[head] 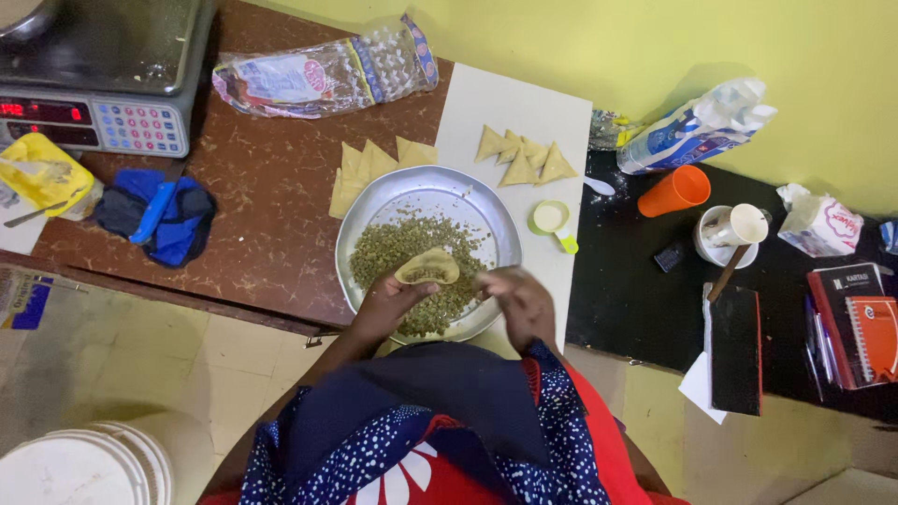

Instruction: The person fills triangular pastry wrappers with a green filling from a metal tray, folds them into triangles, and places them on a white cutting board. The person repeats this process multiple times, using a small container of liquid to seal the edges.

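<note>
My left hand (pixel 388 304) holds a pale dough cone (pixel 427 266) part filled with green lentil filling, over a round metal tray (pixel 369 220). The tray carries a heap of the same green filling (pixel 402 245). My right hand (pixel 522 301) hovers at the tray's right rim, fingers curled with a pinch of filling, just right of the cone. Folded triangular pastries (pixel 522 155) lie on a white board (pixel 505 103) behind the tray. Flat dough sheets (pixel 360 168) are stacked at the tray's far left.
A digital scale (pixel 103 75) stands at far left, a plastic bag (pixel 318 75) beside it, blue cloth (pixel 159 213) below. A small green cup (pixel 550 218) lies right of the tray. An orange cup (pixel 675 190), a white mug (pixel 734 234), notebooks (pixel 856 327) sit on the black counter. A white bucket (pixel 84 463) stands on the floor.
</note>
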